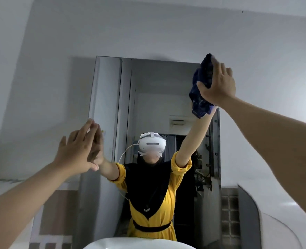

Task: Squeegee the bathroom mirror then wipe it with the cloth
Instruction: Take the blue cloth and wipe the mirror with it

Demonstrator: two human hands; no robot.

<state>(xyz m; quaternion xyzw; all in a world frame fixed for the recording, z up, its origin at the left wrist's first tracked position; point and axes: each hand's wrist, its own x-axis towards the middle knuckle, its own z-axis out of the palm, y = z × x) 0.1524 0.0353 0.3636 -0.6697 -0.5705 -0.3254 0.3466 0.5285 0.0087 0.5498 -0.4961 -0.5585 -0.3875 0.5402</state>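
— Where is the cloth?

— The dark blue cloth is bunched in the right hand, whose fingers are clamped around it, pressing it against the top right corner of the mirror.

— And the left hand?

— The left hand is flat, fingers spread apart and holding nothing, its fingertips touching the mirror's left edge, well below the cloth.

— What else shows?

— A white sink rim sits at the bottom, below the mirror. The glass reflects the person in a yellow garment, both arms raised.
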